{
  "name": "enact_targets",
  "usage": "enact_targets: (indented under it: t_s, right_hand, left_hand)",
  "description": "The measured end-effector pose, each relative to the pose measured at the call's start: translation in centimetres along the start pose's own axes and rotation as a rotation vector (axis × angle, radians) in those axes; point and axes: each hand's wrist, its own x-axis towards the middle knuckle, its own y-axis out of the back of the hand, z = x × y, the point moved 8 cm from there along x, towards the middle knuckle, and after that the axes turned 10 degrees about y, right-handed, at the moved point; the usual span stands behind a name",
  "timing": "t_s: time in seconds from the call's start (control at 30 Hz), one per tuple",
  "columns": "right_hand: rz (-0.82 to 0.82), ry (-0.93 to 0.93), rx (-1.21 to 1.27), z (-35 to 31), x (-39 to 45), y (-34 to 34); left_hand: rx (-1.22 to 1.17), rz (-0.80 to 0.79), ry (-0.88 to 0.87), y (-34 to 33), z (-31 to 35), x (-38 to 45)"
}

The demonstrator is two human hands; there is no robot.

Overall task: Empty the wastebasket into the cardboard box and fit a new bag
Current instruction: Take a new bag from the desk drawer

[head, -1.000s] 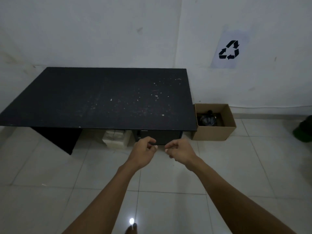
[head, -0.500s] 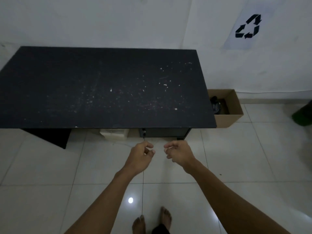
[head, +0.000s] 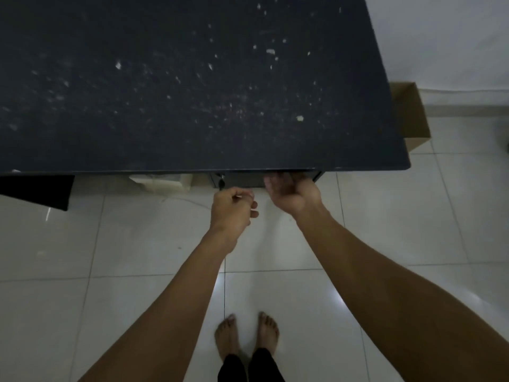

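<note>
While a person stands barefoot at a black table (head: 192, 78), the left hand (head: 234, 210) curls into a loose fist, seemingly empty. The right hand (head: 292, 193) reaches under the table edge, fingers blurred, grip unclear. At two o'clock, the cardboard box (head: 410, 114) sits beside the table.

Black table (head: 192, 92) (flecked with pale specks), brown cardboard box (head: 413, 114), glossy white floor tiles (head: 399, 216).

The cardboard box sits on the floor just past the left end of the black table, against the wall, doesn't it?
Not quite. The head view shows the cardboard box on the floor against the wall, but just past the right end of the black table, not the left. The table top hides part of it.
</note>
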Motion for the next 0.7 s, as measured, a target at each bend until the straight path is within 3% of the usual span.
enact_targets:
  t_s: [0.13, 0.37, 0.57, 0.7]
  right_hand:
    - [-0.079, 0.015, 0.122, -0.1, 2.2, -1.4]
    - [-0.072, 0.122, 0.036, -1.0, 4.1, -2.7]
    - [-0.094, 0.327, -0.143, -2.1, 4.4, -1.9]
    - [-0.043, 0.261, -0.262, -0.5, 1.8, 1.3]
  left_hand:
    - [-0.046, 0.017, 0.043, 0.4, -2.0, 1.8]
    - [-0.160, 0.054, 0.095, 2.1, -2.9, 3.6]
    - [-0.184, 0.083, 0.098, 3.3, -2.8, 4.0]
    - [-0.245, 0.091, 0.077, 3.8, -2.6, 3.1]
